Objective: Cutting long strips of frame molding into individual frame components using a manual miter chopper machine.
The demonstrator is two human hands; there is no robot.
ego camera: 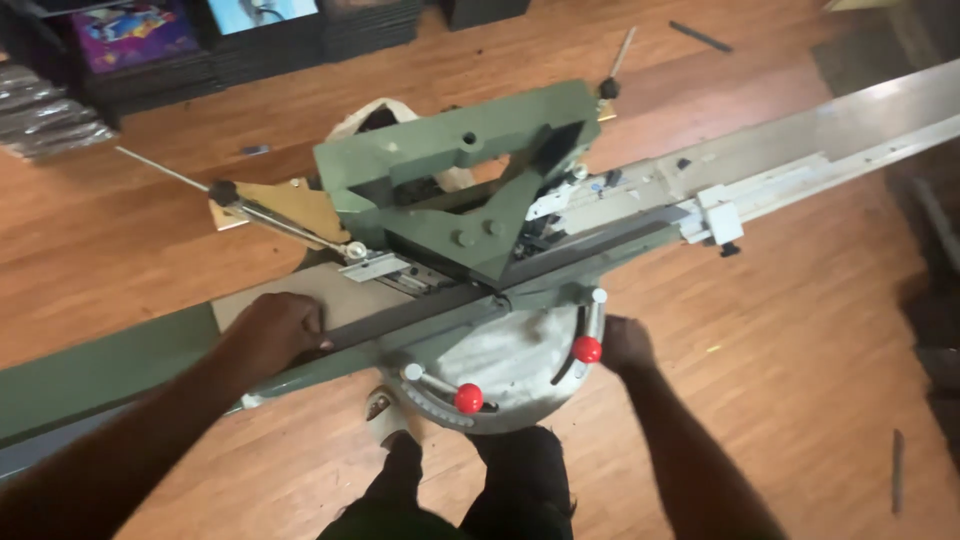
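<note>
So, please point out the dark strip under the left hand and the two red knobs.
Dark strip (420, 312), head view, its middle.
Right red knob (587, 349), head view, ball centre.
Lower red knob (468, 398), head view, ball centre.

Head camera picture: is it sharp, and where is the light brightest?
Head view: soft throughout, with smeared detail on the green machine and both hands, left hand and right hand; brightest on the pale rail at upper right; the corners fall dark; the long bed looks slightly bowed.

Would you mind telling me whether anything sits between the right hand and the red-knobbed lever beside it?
Nothing visible does: the right hand lies right against the red-knobbed lever at the round base's edge. The left hand rests on the dark strip.
</note>
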